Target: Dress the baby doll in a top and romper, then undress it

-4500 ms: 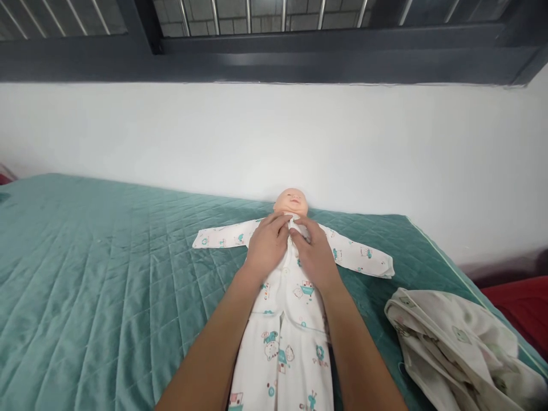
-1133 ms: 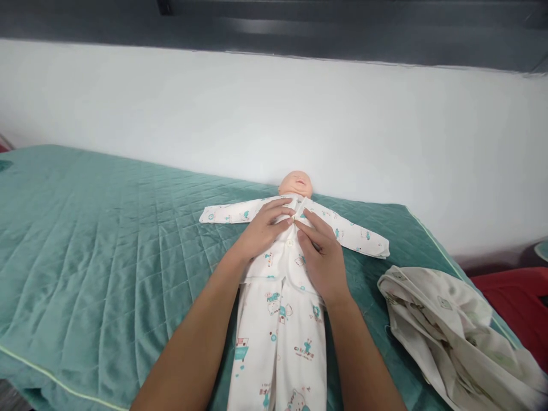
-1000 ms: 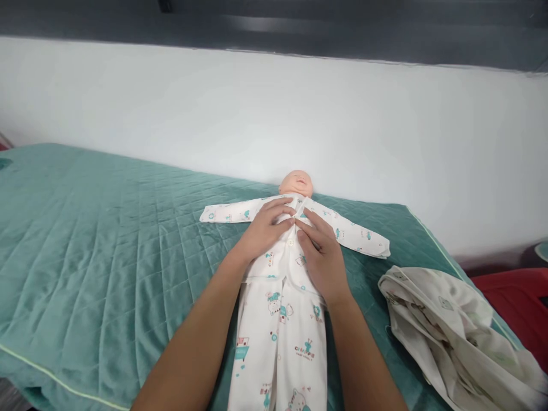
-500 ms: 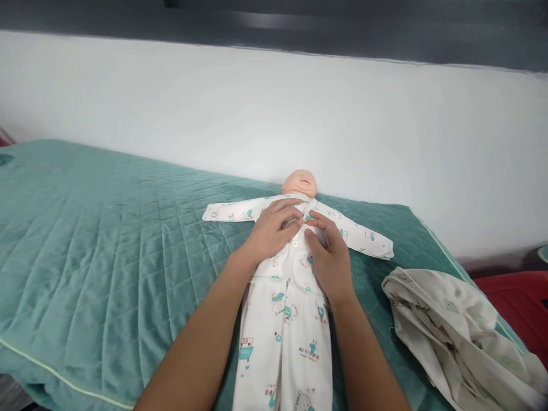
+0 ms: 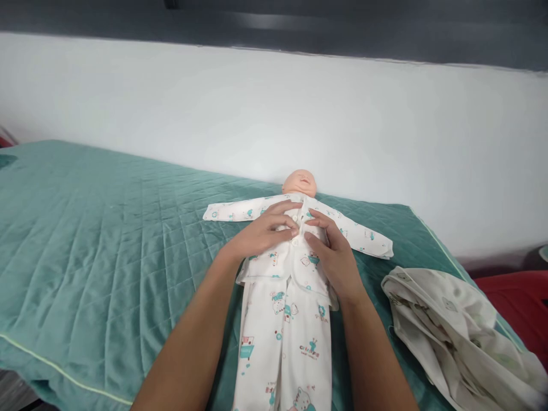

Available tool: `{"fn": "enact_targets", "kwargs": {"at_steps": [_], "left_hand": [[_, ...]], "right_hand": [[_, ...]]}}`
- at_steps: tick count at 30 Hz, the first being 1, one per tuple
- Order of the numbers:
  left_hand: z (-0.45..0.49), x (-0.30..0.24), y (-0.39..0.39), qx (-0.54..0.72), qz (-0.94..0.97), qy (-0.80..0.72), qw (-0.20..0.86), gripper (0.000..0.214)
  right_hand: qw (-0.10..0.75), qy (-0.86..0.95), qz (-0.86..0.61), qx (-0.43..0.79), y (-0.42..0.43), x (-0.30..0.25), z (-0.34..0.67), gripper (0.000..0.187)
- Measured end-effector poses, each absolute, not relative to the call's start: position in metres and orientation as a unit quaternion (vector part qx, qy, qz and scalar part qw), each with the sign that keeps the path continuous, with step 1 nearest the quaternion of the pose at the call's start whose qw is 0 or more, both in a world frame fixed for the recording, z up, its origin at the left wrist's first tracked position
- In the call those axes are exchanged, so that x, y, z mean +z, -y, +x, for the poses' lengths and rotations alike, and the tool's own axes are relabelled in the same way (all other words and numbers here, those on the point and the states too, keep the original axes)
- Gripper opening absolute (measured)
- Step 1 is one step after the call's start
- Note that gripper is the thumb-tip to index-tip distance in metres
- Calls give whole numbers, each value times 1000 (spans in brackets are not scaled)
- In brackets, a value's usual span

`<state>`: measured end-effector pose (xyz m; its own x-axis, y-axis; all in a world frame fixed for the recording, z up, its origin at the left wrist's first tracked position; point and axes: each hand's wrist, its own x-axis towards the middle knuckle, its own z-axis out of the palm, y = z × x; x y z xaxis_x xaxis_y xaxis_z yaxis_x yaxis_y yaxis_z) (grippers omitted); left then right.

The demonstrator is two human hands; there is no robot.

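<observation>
A baby doll [image 5: 299, 182] lies on its back, dressed in a white printed long-sleeved shirt [image 5: 274, 262] and matching trousers [image 5: 285, 337]. The shirt's front edges meet down the middle, and a button [image 5: 295, 242] shows just below my fingers. My left hand [image 5: 272, 228] rests on one side of the chest, fingers stretched out and thumb apart. Across the front opening, my right hand [image 5: 331, 242] lies on the other side with its fingers slightly bent and spread. Neither hand visibly grips cloth. Part of the chest is hidden under the hands.
A green quilted cover [image 5: 128, 257] lies beneath the doll. To the right is a crumpled pale printed cloth [image 5: 449, 319], with a red object [image 5: 518, 302] beyond it. A white wall [image 5: 257, 108] stands behind the doll's head.
Both hands have drawn slightly apart from the shirt's front opening. My left wrist has shifted left, and more of the shirt's lower hem now shows. The doll stays in place.
</observation>
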<state>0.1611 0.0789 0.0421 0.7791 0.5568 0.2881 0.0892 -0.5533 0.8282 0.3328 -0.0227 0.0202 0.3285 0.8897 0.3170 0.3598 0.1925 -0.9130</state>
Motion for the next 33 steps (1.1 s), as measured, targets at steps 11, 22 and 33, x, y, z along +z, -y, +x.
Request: {"fn": "enact_targets", "kwargs": {"at_steps": [11,22,33], "left_hand": [[148,43,-85,217,845,-138,469,15],[149,42,-85,215,833,-156,485,10],[152,41,-83,244,877,-158,381,4]], "right_hand": [[504,606,-567,241,24,18,342,38],[516,611,-570,187,23,18,335,34],[545,623,-528,187,22,18,334,37]]}}
